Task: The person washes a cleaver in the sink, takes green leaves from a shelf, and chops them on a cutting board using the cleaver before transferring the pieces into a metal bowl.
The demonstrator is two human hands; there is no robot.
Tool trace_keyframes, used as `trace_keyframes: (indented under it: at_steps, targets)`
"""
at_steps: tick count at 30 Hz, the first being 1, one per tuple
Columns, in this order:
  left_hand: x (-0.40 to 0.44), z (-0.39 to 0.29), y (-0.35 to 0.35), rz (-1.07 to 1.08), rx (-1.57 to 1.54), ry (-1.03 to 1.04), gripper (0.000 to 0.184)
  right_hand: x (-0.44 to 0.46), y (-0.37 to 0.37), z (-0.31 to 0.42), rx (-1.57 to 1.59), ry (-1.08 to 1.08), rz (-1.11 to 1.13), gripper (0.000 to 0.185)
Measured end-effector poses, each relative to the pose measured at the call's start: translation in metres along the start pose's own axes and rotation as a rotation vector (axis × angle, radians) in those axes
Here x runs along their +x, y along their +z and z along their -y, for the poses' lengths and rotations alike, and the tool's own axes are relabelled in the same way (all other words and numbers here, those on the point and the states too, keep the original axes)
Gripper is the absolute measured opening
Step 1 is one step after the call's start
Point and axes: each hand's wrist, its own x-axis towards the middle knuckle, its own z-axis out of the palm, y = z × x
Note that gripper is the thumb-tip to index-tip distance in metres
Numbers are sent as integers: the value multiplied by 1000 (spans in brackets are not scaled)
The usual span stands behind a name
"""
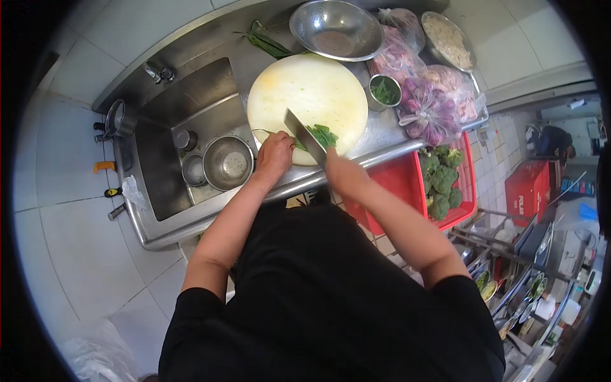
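Note:
On the round white cutting board [305, 83], my right hand [342, 170] is closed round the handle of a wide-bladed knife [305, 137]. My left hand [276, 155] presses long green leaves [298, 144] against the board, its fingers curled just left of the blade. Cut green pieces [323, 135] lie to the right of the blade. A metal cup [384, 92] with more cut greens stands beside the board's right edge. Behind the board are whole green leaves [267, 43] and a steel colander [336, 30].
Left is a steel sink [165, 114] holding metal bowls [228, 163]. Bags of purple onions [428, 108] and a bowl of pale food [447, 41] stand at the right. Red crates [394, 191], one with broccoli [440, 181], sit below the counter. Another person [552, 141] is far right.

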Motion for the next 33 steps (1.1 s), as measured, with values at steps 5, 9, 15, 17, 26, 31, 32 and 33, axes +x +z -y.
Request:
trace_keyframes:
  at_steps: [5, 9, 15, 17, 26, 31, 32, 33]
  targets:
    - [0, 5, -21, -94, -81, -4, 11, 17, -90, 74, 51, 97, 264, 27]
    - [13, 14, -17, 5, 61, -24, 14, 5, -35, 42, -38, 2, 89, 31]
    - [16, 14, -13, 20, 37, -67, 12, -56, 7, -18, 19, 17, 16, 24]
    - [15, 17, -16, 18, 31, -67, 11, -62, -1, -27, 11, 43, 40, 25]
    - [-99, 60, -123, 382, 38, -187, 16, -51, -6, -46, 176, -53, -261, 27]
    - [-228, 137, -157, 868, 389, -408, 20, -41, -2, -98, 460, 46, -349, 23]
    - [-233, 130, -165, 775, 427, -431, 24, -38, -1, -107, 436, -17, -433, 22]
    - [-232, 125, -168, 684, 460, -452, 31, -37, 1, -116, 438, -9, -436, 22]
